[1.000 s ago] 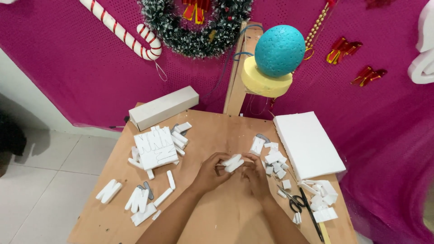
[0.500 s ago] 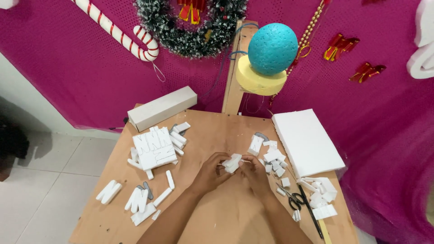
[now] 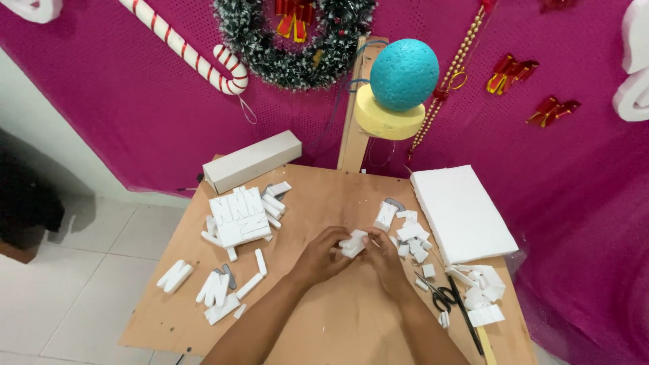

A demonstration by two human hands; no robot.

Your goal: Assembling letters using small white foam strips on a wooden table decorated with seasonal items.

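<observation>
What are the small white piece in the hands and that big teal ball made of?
The small white chunk held between the left hand and right hand looks like matte foam, judging by its blocky cut edges. The big teal ball seems painted foam too: its surface is pebbly and dull.

White foam pieces (image 3: 240, 217) are lying across a tan wooden counter (image 3: 324, 196), backed by a magenta cloth (image 3: 135, 101). A teal ball (image 3: 404, 74) is sitting on a pale yellow disc (image 3: 378, 120), beside a red-and-white striped candy cane (image 3: 182, 51) and a frosted green wreath (image 3: 297, 40).
</observation>
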